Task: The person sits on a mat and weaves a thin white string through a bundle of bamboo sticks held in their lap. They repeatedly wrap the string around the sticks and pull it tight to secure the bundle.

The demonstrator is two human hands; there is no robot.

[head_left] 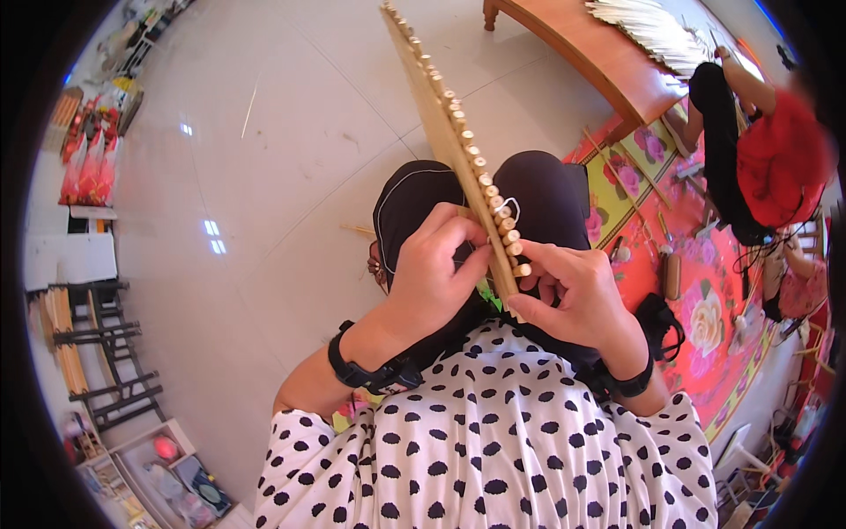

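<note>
A long, narrow wooden strip (476,194) slants from my lap up toward the top of the view. Along its right side runs a row of short, round, pale wooden pegs (469,138), ends up. Closed at the strip's left side, my left hand (434,260) pinches with thumb and forefinger near its lower part. My right hand (573,286) grips the near end, its thumb on the strip and its forefinger against the lowest pegs. A small loop of white cord (511,208) sticks out among the pegs above my right hand. The other right fingertips are partly hidden behind the strip.
Right of my knees lies a red floral mat (648,264) with sticks and a brown case (671,277). A wooden bench (582,53) bears pale sticks. A person in red (784,159) sits at right. Racks (106,335) and boxes (145,458) line the left.
</note>
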